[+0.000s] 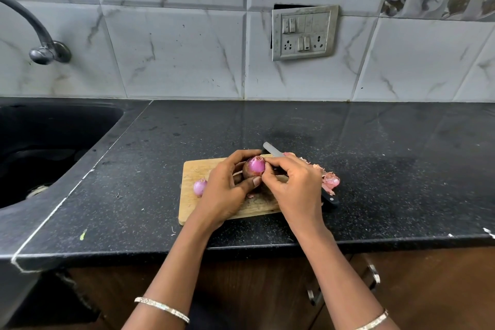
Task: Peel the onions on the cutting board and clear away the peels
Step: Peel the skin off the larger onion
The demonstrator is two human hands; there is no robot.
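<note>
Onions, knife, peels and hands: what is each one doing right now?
Big onion: partly peeled, held up off the board.
Small onion: lying on the cutting board, looks peeled.
Left-hand grip: curled round the big onion.
Right-hand grip: pinching the big onion's skin.
Knife: lying flat behind the right hand.
Peels: heaped to the right of the board.

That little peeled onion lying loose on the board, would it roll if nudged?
Probably: the small onion looks round and lies loose on the flat cutting board, so a nudge could roll it. Its glossy peeled skin may be slippery to pinch.
</note>
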